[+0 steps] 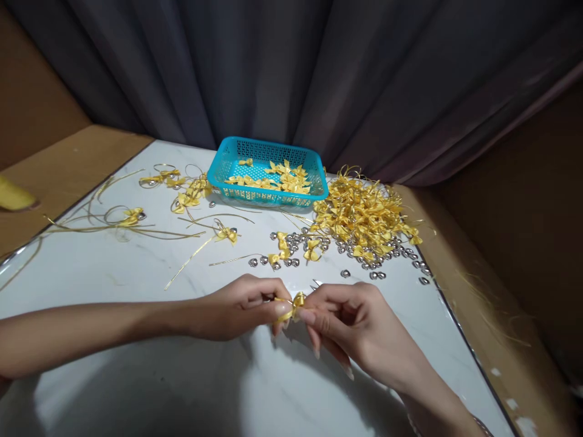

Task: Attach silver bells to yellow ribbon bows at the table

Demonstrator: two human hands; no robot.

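Close to the front of the white table, my left hand (252, 306) pinches one side of a small yellow ribbon bow (298, 299). My right hand (348, 321) grips the other side, its thumb and index finger pressed together at the bow's middle. Fingertips cover much of the bow, so its knot is partly hidden. A pointed metal tip (316, 283) shows just behind my right index finger; the rest of that tool is out of sight. Beyond my hands lie loose silver heart-shaped pieces (296, 241) and a few yellow bows (312, 250).
A blue plastic basket (268, 197) holding several yellow bows stands at the back. To its right is a heap of yellow bows (362, 212) with gold cords. Bows on long gold cords (132, 216) lie at the left. A dark curtain (255, 67) hangs behind the table (182, 376).
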